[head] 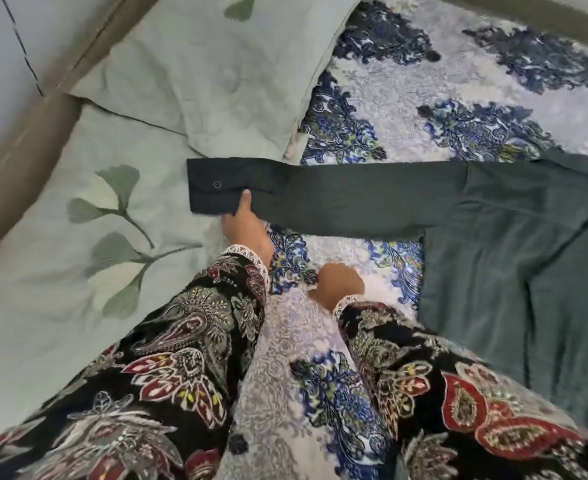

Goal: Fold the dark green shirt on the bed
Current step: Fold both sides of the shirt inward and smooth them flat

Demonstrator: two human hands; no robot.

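So we've got the dark green shirt point(514, 271) lying on the bed, its body off to the right side of the view on the blue-and-grey paisley bedspread point(407, 81). One long sleeve point(337, 195) is stretched straight out to the left, flat, running across the bedspread until its cuff point(213, 187) ends up on the pale green pillow point(60, 271) with the leaf print. There's a small button visible on that cuff.

Our left hand point(246, 226) has hold of the sleeve right at the cuff: thumb on top of the fabric, the rest of the fingers tucked underneath the lower edge, so it's a pinch grip. Our right hand point(337, 282) isn't touching the shirt at all. It sits over the bedspread just left of the shirt body, fingers curled in loosely with nothing in them as far as we can see, though the fingertips are hidden from this angle.

A second pale green pillow point(199, 71) lies further up, overlapping the first one. Both our arms are in black paisley sleeves with white lace trim at the wrist.
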